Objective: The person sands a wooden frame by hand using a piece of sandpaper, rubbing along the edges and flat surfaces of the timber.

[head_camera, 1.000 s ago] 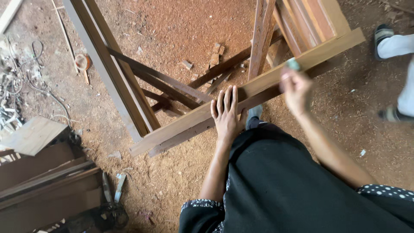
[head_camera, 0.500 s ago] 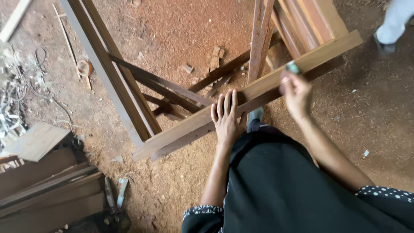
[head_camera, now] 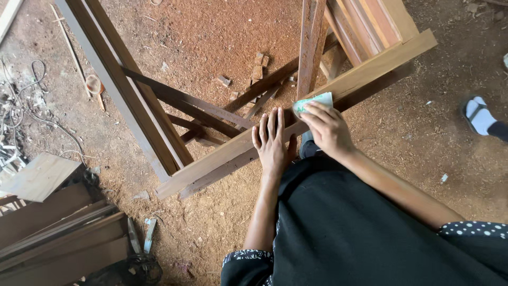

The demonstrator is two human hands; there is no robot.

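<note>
The left hand [head_camera: 273, 144] lay flat, fingers spread, on the long pale wooden plank [head_camera: 370, 66] — the right hand [head_camera: 328, 127] just beside it pressed a folded green-and-white sandpaper sheet [head_camera: 313, 101] onto that plank, fingers together.

- The left hand [head_camera: 273, 145] is bare, with no ring, watch or glove showing on it.
- The right hand [head_camera: 328, 130] is bare as well, its wrist uncovered.
- Both forearms are uncovered up to short sleeves near the elbows.
- The left sleeve [head_camera: 246, 263] is black and ends in a band with a small white pattern.
- The right sleeve [head_camera: 473, 229] is black with white polka dots.
- A plain black garment [head_camera: 360, 228] covers the body, falling in soft folds.
</note>
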